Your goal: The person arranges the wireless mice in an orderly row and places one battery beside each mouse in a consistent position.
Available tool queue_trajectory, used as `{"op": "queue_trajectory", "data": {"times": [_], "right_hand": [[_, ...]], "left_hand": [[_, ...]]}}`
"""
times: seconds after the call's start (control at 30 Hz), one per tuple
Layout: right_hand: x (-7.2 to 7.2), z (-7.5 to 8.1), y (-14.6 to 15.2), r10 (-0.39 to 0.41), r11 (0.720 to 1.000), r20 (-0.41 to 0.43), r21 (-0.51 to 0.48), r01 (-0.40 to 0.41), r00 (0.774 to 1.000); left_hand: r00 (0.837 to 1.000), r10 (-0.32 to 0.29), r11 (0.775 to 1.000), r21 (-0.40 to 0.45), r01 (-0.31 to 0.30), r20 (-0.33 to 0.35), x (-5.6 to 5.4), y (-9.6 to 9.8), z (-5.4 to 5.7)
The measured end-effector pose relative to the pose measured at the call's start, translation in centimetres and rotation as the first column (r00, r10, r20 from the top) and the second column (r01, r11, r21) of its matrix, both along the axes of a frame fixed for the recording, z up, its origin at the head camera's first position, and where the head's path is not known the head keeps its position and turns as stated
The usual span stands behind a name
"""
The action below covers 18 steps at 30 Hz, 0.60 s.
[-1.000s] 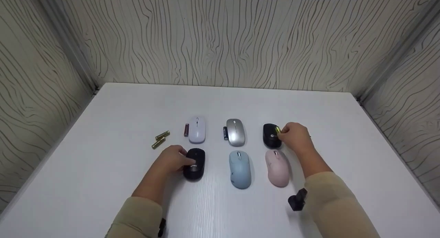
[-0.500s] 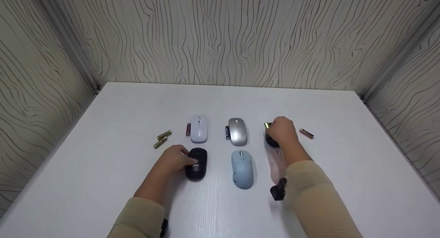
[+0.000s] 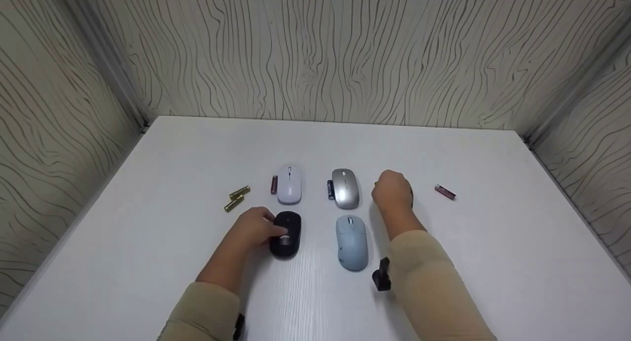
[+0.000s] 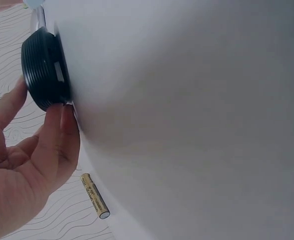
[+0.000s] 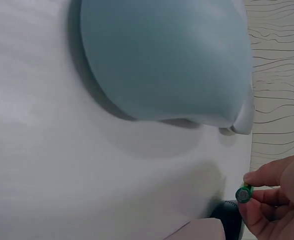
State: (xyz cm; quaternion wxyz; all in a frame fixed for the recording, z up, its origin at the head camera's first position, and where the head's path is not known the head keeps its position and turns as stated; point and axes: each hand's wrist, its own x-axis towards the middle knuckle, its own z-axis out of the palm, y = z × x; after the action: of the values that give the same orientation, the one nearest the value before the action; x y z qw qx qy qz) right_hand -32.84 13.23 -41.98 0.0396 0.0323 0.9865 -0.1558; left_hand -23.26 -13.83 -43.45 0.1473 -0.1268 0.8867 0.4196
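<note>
The green battery is pinched between thumb and fingers of your right hand, just beside a dark mouse, whether touching you cannot tell. Near it is the pink mouse. Your left hand grips the black mouse on the worktop, thumb on top. Beyond lie the white mouse and silver mouse; the blue mouse rests right of the black one.

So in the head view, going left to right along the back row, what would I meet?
Two gold batteries, a red battery, a pale mouse, a dark battery, a silver mouse, the right hand, a second red battery.
</note>
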Motion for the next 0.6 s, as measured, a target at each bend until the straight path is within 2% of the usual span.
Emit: {"op": "queue_trajectory", "data": {"times": [0.17, 0.43, 0.6], "right_hand": [[0.0, -0.4, -0.9, 0.009, 0.997, 0.027, 0.075, -0.011, 1.000], [0.1, -1.0, -1.6, 0.013, 0.998, 0.033, 0.067, -0.015, 0.999], [0.1, -1.0, -1.8, 0.005, 0.998, 0.052, 0.054, -0.007, 0.999]], "left_hand": [[1.000, -0.011, 1.000, -0.011, 0.011, -0.018, 0.1, 0.0, 0.0], [0.998, -0.048, 0.996, -0.074, 0.045, -0.041, 0.2, 0.0, 0.1], [0.999, -0.031, 0.999, -0.046, 0.029, -0.030, 0.1, 0.0, -0.1]]}}
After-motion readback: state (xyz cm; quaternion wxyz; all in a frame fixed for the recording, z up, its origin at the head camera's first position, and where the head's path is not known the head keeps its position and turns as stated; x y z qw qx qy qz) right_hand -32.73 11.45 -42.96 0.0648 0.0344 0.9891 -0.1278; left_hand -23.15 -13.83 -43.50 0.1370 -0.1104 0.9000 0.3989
